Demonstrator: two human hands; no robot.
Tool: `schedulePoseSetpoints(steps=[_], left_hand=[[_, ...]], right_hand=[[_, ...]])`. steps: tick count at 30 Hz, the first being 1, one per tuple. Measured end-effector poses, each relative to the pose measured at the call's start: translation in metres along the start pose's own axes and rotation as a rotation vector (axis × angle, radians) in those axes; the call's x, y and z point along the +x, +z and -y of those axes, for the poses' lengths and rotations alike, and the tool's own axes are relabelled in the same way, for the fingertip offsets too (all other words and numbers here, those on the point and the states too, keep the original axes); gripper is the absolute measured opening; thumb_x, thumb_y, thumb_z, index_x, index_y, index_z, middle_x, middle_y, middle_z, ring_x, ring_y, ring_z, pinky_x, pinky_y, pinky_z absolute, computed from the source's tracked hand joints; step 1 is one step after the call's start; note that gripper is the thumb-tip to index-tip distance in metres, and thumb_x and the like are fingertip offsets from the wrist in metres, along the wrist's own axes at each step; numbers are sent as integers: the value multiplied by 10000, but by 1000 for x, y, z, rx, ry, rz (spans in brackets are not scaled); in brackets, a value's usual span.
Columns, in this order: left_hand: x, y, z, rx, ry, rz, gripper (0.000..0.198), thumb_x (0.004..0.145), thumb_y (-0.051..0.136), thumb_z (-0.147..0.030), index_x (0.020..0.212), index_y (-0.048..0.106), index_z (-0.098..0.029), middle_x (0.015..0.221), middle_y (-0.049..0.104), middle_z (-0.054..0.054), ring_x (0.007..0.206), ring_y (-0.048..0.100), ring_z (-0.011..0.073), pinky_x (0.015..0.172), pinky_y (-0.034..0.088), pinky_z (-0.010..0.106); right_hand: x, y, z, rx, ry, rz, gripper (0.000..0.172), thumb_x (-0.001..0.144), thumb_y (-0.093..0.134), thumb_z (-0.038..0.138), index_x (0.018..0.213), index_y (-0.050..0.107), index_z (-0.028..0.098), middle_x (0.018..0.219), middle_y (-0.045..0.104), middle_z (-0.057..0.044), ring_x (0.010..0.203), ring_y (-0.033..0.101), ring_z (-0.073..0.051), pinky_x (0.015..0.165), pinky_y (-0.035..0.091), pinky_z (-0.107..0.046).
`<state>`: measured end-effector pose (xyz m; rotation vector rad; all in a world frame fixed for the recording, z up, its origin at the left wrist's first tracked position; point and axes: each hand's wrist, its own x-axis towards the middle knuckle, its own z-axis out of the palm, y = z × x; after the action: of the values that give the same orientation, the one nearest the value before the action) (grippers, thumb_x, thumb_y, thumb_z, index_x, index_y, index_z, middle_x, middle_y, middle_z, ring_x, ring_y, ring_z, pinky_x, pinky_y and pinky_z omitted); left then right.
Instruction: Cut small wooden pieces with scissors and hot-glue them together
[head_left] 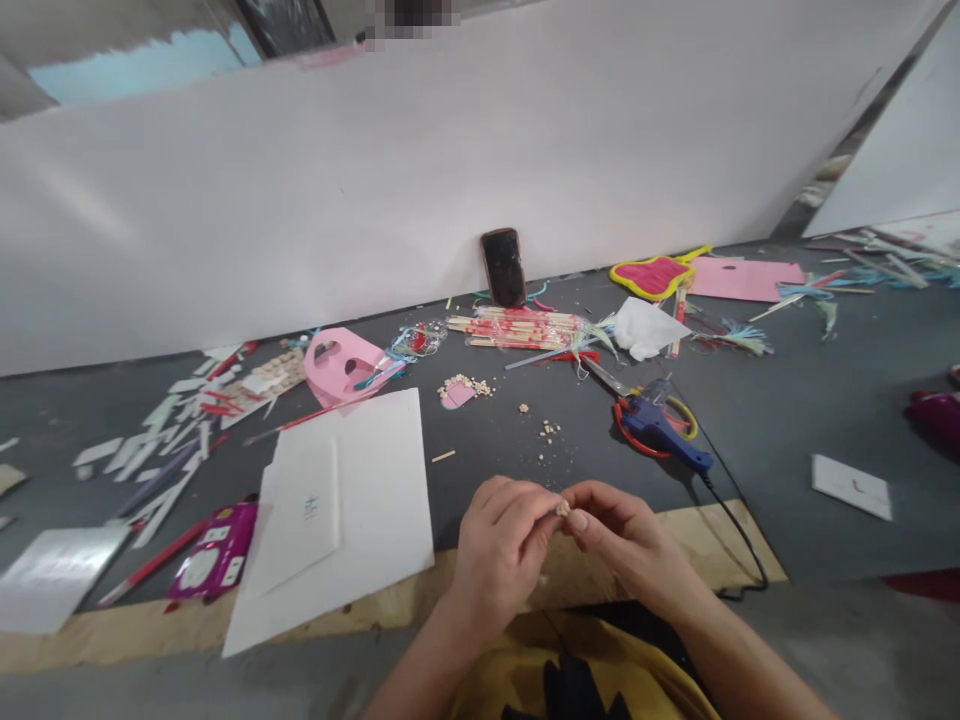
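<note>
Near the front edge of the dark table, my left hand (504,540) and my right hand (626,540) meet at the fingertips. Both pinch a small beige beaded cluster (562,509) between them. Just beyond lie loose beige beads (549,432) and another small cluster (523,408). A pink piece (459,396) farther back has beige beads around its upper edge. To the left of these, a short wooden stick (443,456) rests on the table.
Right of my hands lie a blue glue gun (660,425) with a black cord and scissors (622,385). White sheets (375,500) and a purple packet (217,550) lie left. Behind are a propped phone (504,268), wrapped sticks (517,328) and a white partition (375,180).
</note>
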<state>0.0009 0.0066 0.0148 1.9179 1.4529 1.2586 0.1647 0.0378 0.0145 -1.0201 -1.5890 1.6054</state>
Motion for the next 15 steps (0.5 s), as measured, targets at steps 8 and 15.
schedulePoseSetpoints(steps=[8, 15], left_hand=[[-5, 1, -1, -346, -349, -7, 306, 778, 624, -189, 1076, 618, -258, 962, 668, 67, 838, 576, 198, 792, 425, 325], [0, 3, -5, -1042, -738, 68, 536, 741, 690, -212, 1208, 427, -212, 835, 645, 29, 786, 584, 139, 774, 421, 275]], right_hand=[[-1, 1, -2, -47, -57, -82, 206, 844, 564, 372, 897, 628, 184, 789, 646, -26, 721, 587, -139, 641, 483, -236], [-1, 0, -6, -222, -229, -100, 132, 873, 543, 270, 936, 645, 216, 833, 618, -28, 773, 577, -138, 688, 467, -247]])
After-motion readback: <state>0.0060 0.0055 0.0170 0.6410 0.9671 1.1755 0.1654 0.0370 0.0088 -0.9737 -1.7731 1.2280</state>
